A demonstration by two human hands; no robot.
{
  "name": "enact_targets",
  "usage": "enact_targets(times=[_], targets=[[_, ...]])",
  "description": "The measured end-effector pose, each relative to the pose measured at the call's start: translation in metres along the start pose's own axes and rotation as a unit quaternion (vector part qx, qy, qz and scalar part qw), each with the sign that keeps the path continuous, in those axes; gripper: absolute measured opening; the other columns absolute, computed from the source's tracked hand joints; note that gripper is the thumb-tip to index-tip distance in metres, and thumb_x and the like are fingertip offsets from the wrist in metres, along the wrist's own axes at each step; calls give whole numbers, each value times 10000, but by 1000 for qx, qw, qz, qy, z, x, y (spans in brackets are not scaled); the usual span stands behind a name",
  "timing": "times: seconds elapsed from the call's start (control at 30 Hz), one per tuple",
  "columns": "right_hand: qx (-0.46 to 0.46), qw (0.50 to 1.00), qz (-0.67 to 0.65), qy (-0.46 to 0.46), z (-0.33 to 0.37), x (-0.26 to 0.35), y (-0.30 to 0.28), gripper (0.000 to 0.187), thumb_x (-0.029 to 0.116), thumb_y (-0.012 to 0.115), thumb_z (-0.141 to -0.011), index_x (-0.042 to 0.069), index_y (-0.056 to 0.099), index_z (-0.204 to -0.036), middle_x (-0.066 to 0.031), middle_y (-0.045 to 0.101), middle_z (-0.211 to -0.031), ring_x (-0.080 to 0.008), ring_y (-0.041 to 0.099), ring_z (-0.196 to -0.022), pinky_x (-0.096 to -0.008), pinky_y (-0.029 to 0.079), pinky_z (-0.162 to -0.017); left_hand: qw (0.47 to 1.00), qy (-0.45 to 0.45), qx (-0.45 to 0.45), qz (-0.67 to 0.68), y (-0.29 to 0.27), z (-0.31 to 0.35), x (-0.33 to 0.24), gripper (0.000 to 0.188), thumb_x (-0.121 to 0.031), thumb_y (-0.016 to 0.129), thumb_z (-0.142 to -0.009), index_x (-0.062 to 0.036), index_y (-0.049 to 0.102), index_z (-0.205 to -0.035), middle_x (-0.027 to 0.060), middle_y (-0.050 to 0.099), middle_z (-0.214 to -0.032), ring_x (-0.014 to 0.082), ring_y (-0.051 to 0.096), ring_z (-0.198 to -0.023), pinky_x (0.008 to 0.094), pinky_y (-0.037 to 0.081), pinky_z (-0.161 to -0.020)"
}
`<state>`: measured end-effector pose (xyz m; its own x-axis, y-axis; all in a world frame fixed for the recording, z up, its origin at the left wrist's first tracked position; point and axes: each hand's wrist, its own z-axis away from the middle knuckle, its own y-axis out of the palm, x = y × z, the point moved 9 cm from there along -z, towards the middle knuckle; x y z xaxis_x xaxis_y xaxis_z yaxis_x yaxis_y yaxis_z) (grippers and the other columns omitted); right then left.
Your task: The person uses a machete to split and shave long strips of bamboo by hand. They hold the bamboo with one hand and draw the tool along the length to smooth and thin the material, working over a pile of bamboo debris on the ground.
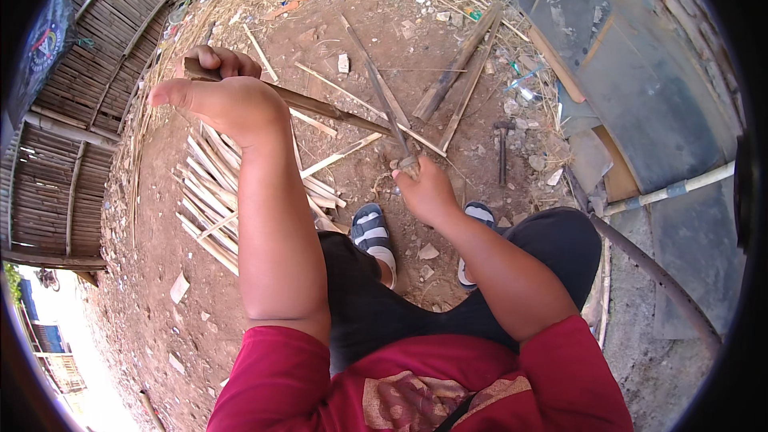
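My left hand (228, 92) is raised at the left, its fingers curled round one end of a brown split bamboo stick (328, 110). The thumb points out to the left. From that hand the stick slants down to the right. My right hand (430, 192), lower and nearer my knees, is closed round the handle of a long-bladed knife (386, 104). Its narrow dark blade points up and away, crossing the far end of the stick. Whether blade and stick touch there, I cannot tell.
A pile of pale split bamboo strips (210, 192) lies left of my sandalled feet (372, 232). Longer bamboo pieces (460, 64) lie ahead on the dirt. A hammer (502, 156) rests at the right, before grey sheets (640, 104) and a pole (656, 272). A bamboo wall (104, 48) stands left.
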<state>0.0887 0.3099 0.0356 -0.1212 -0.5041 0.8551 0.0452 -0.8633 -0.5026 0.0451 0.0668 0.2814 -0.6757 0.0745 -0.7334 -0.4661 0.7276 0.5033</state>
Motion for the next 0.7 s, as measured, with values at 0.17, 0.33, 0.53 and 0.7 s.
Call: enact_targets(times=[0.17,0.33,0.53,0.7], targets=[[-79,983,-110,-125,24,77,-37,419,300,672,-923,-68,576,-1100,-292,679,-860,-472,681,-849,-522,514,-731,1000,23,3,4,-2,-5,-3,839,-922,100,-849,-136,383,-767,-40,282,-631,102,195,-564,269,177,-519],[33,992,19,-123,34,45,20,400,264,660,-920,-75,561,-1108,-299,658,-805,-495,662,-801,-543,501,-704,1000,13,6,16,3,-1,-1,834,-913,99,-862,-134,382,-767,-33,279,-633,110,196,-565,275,181,-516],[4,994,-41,-97,21,50,-1,451,281,698,-889,-98,574,-1099,-324,665,-839,-511,667,-839,-538,516,-735,999,5,36,-7,-7,-12,-4,799,-868,59,-906,-138,342,-749,-15,279,-602,129,192,-547,282,180,-518],[-84,973,-111,-183,27,71,-33,373,220,710,-886,-71,599,-1092,-244,659,-737,-433,685,-736,-472,510,-655,985,-15,170,38,8,-16,-5,784,-913,308,-857,-140,365,-739,-23,278,-611,126,234,-538,275,200,-516]])
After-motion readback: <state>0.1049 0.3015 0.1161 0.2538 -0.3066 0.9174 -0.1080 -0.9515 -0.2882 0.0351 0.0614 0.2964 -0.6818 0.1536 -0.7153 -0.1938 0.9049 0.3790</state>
